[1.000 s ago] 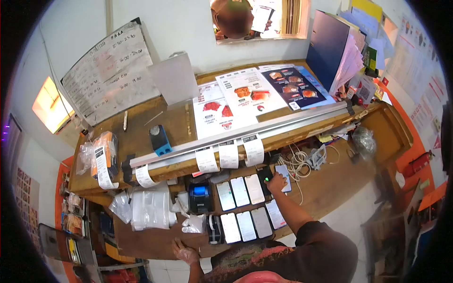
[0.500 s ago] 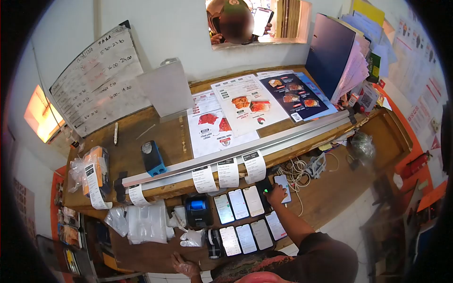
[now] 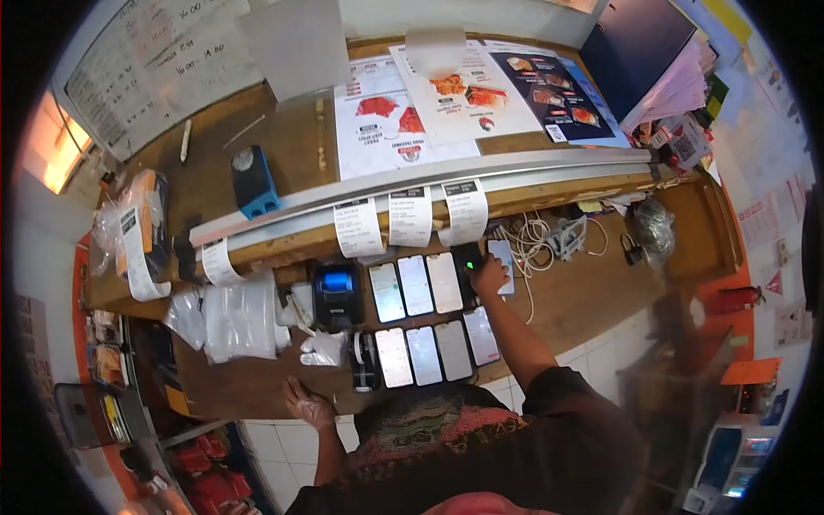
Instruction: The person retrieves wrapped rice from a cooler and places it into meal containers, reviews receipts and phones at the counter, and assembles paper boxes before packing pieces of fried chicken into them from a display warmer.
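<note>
Resting by the near edge of the worktop [image 3: 232,386], the left hand [image 3: 309,407] lies spread; farther off, the right hand [image 3: 490,276], pinch unclear, reaches between dark phone [image 3: 463,256] and pale phone [image 3: 499,248], close spacing seemingly calling for careful fingertips.

My right hand [image 3: 492,276] is over the dark phone [image 3: 466,258] and the pale-screened phone [image 3: 501,256] beside it; I can't tell which my fingers touch. Lit phones [image 3: 424,354] lie to their left and nearer me, in two rows. My left hand [image 3: 311,407] is spread at the near edge of the table [image 3: 249,386]. White cables [image 3: 532,245] coil on the right; a black printer [image 3: 336,305] sits left.
</note>
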Tool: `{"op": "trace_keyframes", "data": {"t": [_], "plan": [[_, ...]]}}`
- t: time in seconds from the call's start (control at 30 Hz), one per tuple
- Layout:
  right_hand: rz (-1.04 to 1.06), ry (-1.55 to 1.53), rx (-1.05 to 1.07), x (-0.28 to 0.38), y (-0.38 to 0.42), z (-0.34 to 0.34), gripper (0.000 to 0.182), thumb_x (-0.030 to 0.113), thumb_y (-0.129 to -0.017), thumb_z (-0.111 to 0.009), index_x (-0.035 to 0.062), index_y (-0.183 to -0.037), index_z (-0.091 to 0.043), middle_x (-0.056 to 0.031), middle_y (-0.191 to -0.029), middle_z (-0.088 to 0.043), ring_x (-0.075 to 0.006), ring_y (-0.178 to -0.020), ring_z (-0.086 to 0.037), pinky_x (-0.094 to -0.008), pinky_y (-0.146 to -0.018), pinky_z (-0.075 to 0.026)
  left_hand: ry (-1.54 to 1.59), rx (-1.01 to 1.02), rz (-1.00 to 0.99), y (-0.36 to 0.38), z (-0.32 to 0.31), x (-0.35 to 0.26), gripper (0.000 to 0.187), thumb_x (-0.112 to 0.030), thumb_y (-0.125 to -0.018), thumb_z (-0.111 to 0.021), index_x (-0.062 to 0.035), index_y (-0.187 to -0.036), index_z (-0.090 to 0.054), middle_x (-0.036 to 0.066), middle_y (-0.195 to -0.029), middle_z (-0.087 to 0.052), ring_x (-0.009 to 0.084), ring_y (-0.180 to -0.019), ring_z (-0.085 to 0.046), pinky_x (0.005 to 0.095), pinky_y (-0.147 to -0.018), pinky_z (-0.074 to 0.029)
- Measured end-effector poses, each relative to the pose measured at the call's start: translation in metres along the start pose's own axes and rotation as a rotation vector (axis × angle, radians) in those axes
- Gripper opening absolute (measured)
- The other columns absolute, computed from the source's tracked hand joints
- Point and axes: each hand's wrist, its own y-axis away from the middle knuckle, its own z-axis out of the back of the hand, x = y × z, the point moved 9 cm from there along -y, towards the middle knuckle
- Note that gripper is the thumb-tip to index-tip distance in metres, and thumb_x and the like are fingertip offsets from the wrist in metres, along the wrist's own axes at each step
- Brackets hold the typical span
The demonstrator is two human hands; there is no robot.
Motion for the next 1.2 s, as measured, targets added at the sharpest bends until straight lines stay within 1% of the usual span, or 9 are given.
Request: {"op": "trace_keyframes", "data": {"t": [0.27, 0.33, 0.47, 0.6, 0.73, 0.87, 0.93, 1.1, 1.2], "plan": [[0.008, -0.094, -0.010, 0.003, 0.015, 0.010, 0.061, 0.040, -0.072, -0.082, 0.0142, -0.123, -0.060, -0.0109, -0.124, -0.056, -0.0393, -0.118, -0.049, -0.0568, -0.096, -0.035, -0.021, -0.026, 0.045, 0.002, 0.008, -0.002, 0.052, -0.001, -0.082, -0.049, -0.0019, -0.134, -0.055, 0.022, -0.141, -0.048, 0.0411, -0.128, -0.045, 0.0492, -0.108, -0.036], [-0.032, -0.247, -0.189, 0.002, 0.025, 0.023, 0.053, 0.034, -0.076, -0.080, 0.0128, -0.120, -0.060, -0.0099, -0.120, -0.058, -0.0367, -0.115, -0.050, -0.0562, -0.095, -0.035, -0.005, -0.035, 0.037, 0.003, 0.012, -0.006, 0.051, -0.002, -0.083, -0.049, -0.0022, -0.134, -0.055, 0.022, -0.141, -0.048, 0.0410, -0.128, -0.046, 0.0494, -0.107, -0.036], [0.092, -0.553, -0.231, 0.032, 0.062, 0.064, 0.039, 0.024, -0.080, -0.075, 0.0109, -0.113, -0.060, -0.0079, -0.110, -0.063, -0.0317, -0.110, -0.052, -0.0545, -0.093, -0.035, 0.010, -0.009, 0.052, 0.004, 0.000, 0.008, 0.052, -0.004, -0.082, -0.050, -0.0028, -0.135, -0.054, 0.022, -0.142, -0.047, 0.0406, -0.129, -0.045, 0.0500, -0.107, -0.035], [0.446, -0.972, -0.310, 0.087, 0.114, 0.119, 0.011, -0.001, -0.079, -0.064, 0.0066, -0.087, -0.060, -0.0052, -0.087, -0.059, -0.0192, -0.083, -0.052, -0.0303, -0.074, -0.042, 0.035, -0.026, 0.040, 0.006, 0.003, 0.008, 0.055, -0.004, -0.081, -0.051, -0.0028, -0.135, -0.053, 0.022, -0.143, -0.046, 0.0400, -0.129, -0.044, 0.0497, -0.108, -0.034], [0.549, -1.159, -0.199, 0.124, 0.149, 0.152, 0.012, -0.003, -0.080, -0.063, 0.0053, -0.086, -0.057, -0.0046, -0.086, -0.057, -0.0167, -0.080, -0.049, -0.0295, -0.075, -0.041, -0.028, -0.030, 0.024, 0.007, 0.014, 0.000, 0.056, -0.003, -0.080, -0.050, -0.0024, -0.136, -0.052, 0.022, -0.143, -0.046, 0.0399, -0.129, -0.044, 0.0484, -0.109, -0.034], [0.679, -1.324, -0.111, 0.159, 0.171, 0.184, 0.014, -0.007, -0.085, -0.060, 0.0033, -0.094, -0.056, -0.0040, -0.098, -0.058, -0.0105, -0.086, -0.051, -0.0248, -0.081, -0.042, -0.011, 0.001, 0.054, 0.006, 0.017, -0.002, 0.057, -0.003, -0.079, -0.050, -0.0024, -0.136, -0.052, 0.022, -0.144, -0.046, 0.0406, -0.129, -0.044, 0.0480, -0.110, -0.035], [0.701, -1.369, -0.081, 0.172, 0.179, 0.193, 0.013, -0.005, -0.083, -0.061, 0.0033, -0.092, -0.058, -0.0057, -0.097, -0.061, -0.0137, -0.083, -0.052, -0.0267, -0.079, -0.043, -0.017, -0.013, 0.039, 0.007, 0.010, 0.005, 0.057, -0.003, -0.079, -0.050, -0.0027, -0.136, -0.052, 0.021, -0.144, -0.045, 0.0407, -0.129, -0.044, 0.0481, -0.110, -0.035], [0.930, -1.168, -0.001, 0.203, 0.205, 0.208, 0.035, -0.006, -0.082, -0.063, 0.0047, -0.114, -0.055, -0.0117, -0.132, -0.053, -0.0184, -0.116, -0.053, -0.0283, -0.091, -0.044, 0.002, 0.007, 0.075, 0.008, 0.015, 0.004, 0.057, -0.004, -0.079, -0.051, -0.0038, -0.136, -0.053, 0.020, -0.144, -0.045, 0.0406, -0.130, -0.043, 0.0481, -0.110, -0.036], [0.947, -1.150, 0.010, 0.213, 0.211, 0.210, 0.037, -0.005, -0.081, -0.064, 0.0056, -0.115, -0.055, -0.0115, -0.133, -0.053, -0.0195, -0.118, -0.052, -0.0294, -0.090, -0.044, 0.013, -0.019, 0.059, 0.008, 0.011, 0.010, 0.060, -0.005, -0.077, -0.052, -0.0047, -0.136, -0.053, 0.020, -0.144, -0.045, 0.0402, -0.130, -0.043, 0.0480, -0.110, -0.036]]}}
